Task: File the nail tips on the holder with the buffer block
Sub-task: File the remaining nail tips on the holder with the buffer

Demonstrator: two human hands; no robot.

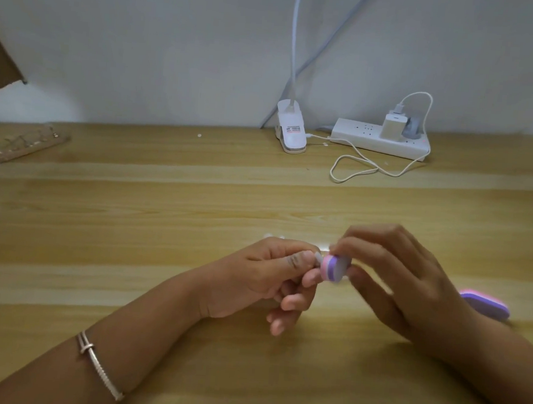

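- A person's left hand [266,274] pinches a small pale nail tip [317,257] between thumb and forefinger, with the other fingers curled loosely beneath. Blur hides whether a holder carries the tip.
- The right hand [407,284] grips the buffer block [334,268], an oval pad with soft pink, purple and grey layers. Its rounded edge touches the nail tip.
- Both hands meet above the wooden table [163,213], well in front of the power strip [367,136] and nearer the person.
- A thin, ridged metal bracelet [99,362] circles the left forearm.
- A second pad [486,304] with the same pink and purple layers lies flat, well in front of the power strip and to its right, partly behind the right wrist.
- The glossy white power strip sits at the table's far edge against the wall, with a boxy white charger [393,125] plugged into it. A white cable [356,165] loops just in front.
- A white plastic clip lamp base [290,132] stands just left of the strip.
- A clear, blurred case [26,144] lies far left of the strip.
- A broad band of bare pale wood grain stretches between the strip and the hands.
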